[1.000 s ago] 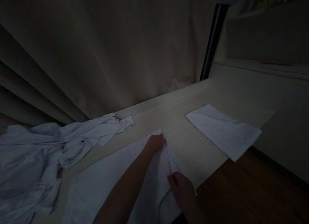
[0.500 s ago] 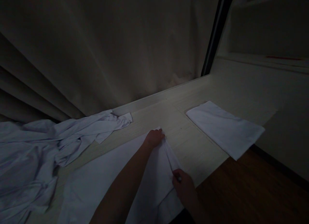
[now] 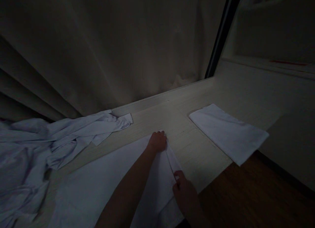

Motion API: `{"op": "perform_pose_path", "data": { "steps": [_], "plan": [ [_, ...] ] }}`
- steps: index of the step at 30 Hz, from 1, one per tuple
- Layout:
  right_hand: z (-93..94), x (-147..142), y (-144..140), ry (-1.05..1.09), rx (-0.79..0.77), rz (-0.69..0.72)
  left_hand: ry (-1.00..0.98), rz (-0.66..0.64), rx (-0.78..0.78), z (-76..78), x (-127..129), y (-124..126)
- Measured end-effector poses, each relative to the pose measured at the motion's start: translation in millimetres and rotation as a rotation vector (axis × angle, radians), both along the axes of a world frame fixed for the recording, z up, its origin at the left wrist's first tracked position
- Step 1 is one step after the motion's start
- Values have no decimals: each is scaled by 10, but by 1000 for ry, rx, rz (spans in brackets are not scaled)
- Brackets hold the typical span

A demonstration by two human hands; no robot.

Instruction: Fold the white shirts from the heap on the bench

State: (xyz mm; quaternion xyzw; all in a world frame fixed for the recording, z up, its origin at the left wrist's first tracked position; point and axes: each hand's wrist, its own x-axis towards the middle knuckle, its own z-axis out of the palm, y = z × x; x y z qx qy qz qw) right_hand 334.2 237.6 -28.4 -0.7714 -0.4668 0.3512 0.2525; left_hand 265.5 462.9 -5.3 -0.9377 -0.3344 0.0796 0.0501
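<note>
A white cloth lies spread on the pale wooden tabletop in dim light. My left hand pinches its far right corner against the table. Nearer to me, my right hand grips the same right edge of the cloth, where a narrow fold runs between the two hands. My left forearm lies across the cloth and hides part of it.
A neatly folded white cloth rests to the right, overhanging the table's front edge. A rumpled heap of white garments fills the left side. A beige curtain hangs behind. Dark wooden floor shows at lower right.
My right hand has shifted slightly up along the cloth's edge toward my left hand. The left hand stays on the corner. The view has drifted a little.
</note>
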Motion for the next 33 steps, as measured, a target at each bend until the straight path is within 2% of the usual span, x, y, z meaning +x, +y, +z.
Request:
{"op": "perform_pose_path", "data": {
  "steps": [5, 11, 16, 24, 29, 33],
  "plan": [
    [-3, -49, 0, -71, -2, 22, -86, 35, 46, -51, -19, -80],
    [7, 14, -7, -138, 10, 61, -114, 118, 20, -212, -43, -159],
    [95, 44, 224, -130, 126, 25, -151, 142, -12, -192, -159, -247],
    [133, -94, 701, -115, 123, 67, -171, 41, -73, -70, -448, -390],
    [123, -113, 777, -33, 138, 83, -210, -31, -82, -104, -551, -464],
    [60, -94, 752, -22, 144, 92, -245, -27, -68, -180, -566, -507]
  ]
}}
